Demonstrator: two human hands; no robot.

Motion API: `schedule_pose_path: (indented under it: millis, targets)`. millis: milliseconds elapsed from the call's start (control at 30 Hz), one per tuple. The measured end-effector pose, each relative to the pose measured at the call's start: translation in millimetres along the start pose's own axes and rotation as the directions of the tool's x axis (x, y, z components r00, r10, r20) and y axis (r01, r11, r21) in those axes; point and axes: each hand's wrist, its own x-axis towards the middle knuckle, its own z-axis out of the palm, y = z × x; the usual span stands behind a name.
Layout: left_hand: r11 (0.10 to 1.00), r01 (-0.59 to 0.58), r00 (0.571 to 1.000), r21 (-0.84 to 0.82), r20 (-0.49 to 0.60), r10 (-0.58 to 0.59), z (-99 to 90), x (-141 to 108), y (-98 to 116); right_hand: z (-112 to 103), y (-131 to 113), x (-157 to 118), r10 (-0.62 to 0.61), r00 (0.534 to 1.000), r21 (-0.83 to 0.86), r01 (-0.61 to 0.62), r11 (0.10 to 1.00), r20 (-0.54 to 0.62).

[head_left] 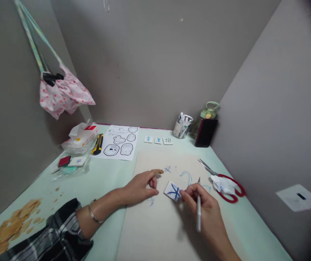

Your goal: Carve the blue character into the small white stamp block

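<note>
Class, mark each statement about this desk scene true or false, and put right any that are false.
1. The right hand holds a craft knife. True.
2. The bracelet is worn on the right wrist. False: it is on the left wrist.
3. Crumpled white tissue lies on the handles of the scissors. True.
4. The yellow-and-black cutter lies to the right of the scissors. False: it is far to their left, by the printed sheet.
5. The tile at the right hand's fingertips bears blue strokes. True.
6. Five small tiles lie in a row towards the back of the desk. False: there are three.
</note>
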Motion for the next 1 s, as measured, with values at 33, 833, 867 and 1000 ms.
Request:
schedule_pose_path:
  millis: [33,833,867,1000]
  targets:
    - [1.0,0.001,1.0,0.004,0.001,-0.001,0.0,0,0,0,1,0,-0.002,1.0,-0.005,0.002,1.0,0.002]
    - [0.928,-0.335,0.872,0.164,0.427,0.239,-7.9,64,15,-2,18,-5,0.088,0.995,-0.18,-0.079,0.981,0.046]
    - [0.936,-0.318,0.873,0.152,0.432,0.226,-5.5,65,13,-4,21,-6,0.082,0.993,-0.226,-0.062,0.972,0.081]
    - [0.969,-0.242,0.896,0.056,0.395,0.201,-1.1,66,3,-7,27,-9,0.023,0.985,-0.363,0.042,0.931,0.173]
